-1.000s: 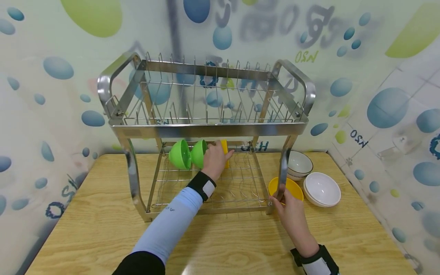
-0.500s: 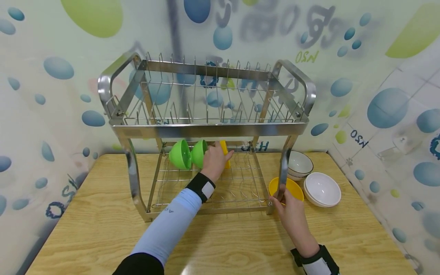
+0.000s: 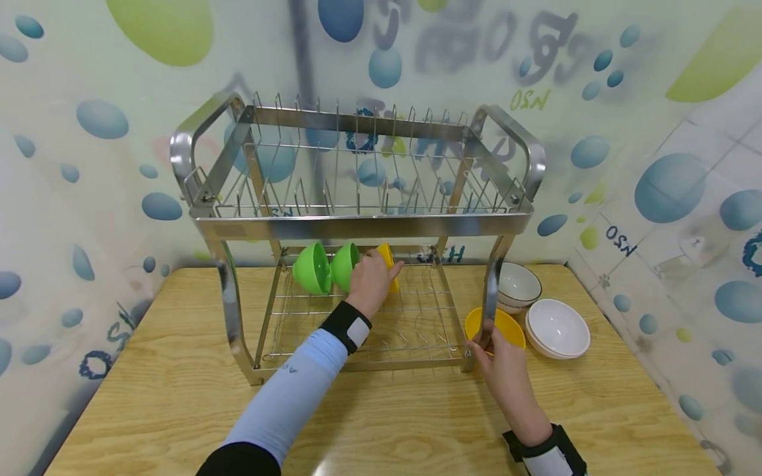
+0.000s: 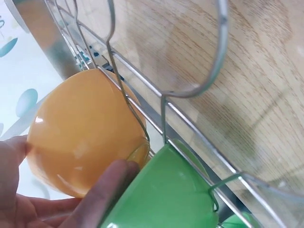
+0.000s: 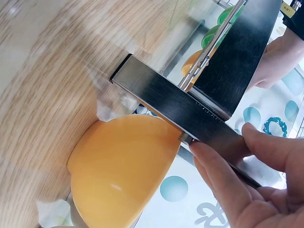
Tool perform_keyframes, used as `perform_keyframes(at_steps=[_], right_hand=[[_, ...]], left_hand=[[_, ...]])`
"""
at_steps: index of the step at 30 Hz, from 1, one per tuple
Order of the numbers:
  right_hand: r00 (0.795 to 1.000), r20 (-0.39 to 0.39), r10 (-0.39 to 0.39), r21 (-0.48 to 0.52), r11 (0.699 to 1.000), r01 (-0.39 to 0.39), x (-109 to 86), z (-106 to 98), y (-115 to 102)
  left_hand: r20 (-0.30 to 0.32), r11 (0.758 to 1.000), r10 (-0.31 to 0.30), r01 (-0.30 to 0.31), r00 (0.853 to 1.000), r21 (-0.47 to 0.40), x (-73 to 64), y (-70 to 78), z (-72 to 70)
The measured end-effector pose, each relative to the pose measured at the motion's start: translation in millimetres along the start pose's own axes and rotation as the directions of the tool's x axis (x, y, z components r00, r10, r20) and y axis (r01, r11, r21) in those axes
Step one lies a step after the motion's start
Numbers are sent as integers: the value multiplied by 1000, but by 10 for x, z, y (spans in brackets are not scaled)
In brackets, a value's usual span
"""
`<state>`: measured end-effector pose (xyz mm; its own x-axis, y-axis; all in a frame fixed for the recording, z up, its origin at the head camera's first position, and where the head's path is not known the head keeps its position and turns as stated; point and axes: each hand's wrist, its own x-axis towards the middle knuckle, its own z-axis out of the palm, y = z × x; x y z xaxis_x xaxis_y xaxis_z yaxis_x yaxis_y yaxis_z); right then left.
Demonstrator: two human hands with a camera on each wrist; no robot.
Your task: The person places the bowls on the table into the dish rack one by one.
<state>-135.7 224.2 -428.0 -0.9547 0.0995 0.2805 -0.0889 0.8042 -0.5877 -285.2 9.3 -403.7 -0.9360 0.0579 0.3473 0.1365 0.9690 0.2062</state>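
Observation:
On the lower tier of a two-tier metal dish rack [image 3: 363, 227], my left hand [image 3: 370, 283] holds a yellow bowl [image 3: 391, 268] that stands tilted on its side. The left wrist view shows thumb and fingers around the yellow bowl [image 4: 85, 133], against the rack's wires. Just left of that hand, a green bowl [image 3: 343, 266] and another green bowl [image 3: 311, 268] stand on edge in the rack. My right hand [image 3: 506, 367] grips the rack's front right leg [image 3: 491, 291], thumb and fingers on either side of the metal in the right wrist view.
Outside the rack's right side, another yellow bowl [image 3: 510, 325] sits on the wooden table [image 3: 381, 423] right behind the gripped leg. Beside it are stacked white bowls [image 3: 559, 327] and a dark-rimmed white bowl [image 3: 520, 284]. A patterned wall [image 3: 89, 198] stands behind the rack.
The top of the held yellow bowl has leaned slightly to the left, and my left hand has shifted a little with it. My right hand stays on the rack leg.

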Motion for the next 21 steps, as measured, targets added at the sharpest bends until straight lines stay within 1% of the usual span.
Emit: perform_keyframes(at_steps=[6,10,12,16,19,21], right_hand=[[1000,-12,-17,5,1000,17,-9,8,5],[1000,-12,-19,5,1000,19,-8,4,2],[1000,-12,-20,7,1000,20,-6,-2,-1],[1000,5,-4,9,1000,4,-1,-14,-9],[999,29,22,5,1000,-22,4,-14,-15],[998,43,38,3,999,-39,7,-14,-16]], left_hand=[[16,1000,1,-1,1000,-7,-6,-5,-9],[33,1000,-5,5,999,-21,-31,8,-72],[44,999,-13,14,999,-30,-54,20,-134],[50,1000,-1,3,999,-26,-120,41,-296],[30,998,21,-19,999,-58,-184,34,-419],[7,994,39,-39,999,-98,-231,21,-484]])
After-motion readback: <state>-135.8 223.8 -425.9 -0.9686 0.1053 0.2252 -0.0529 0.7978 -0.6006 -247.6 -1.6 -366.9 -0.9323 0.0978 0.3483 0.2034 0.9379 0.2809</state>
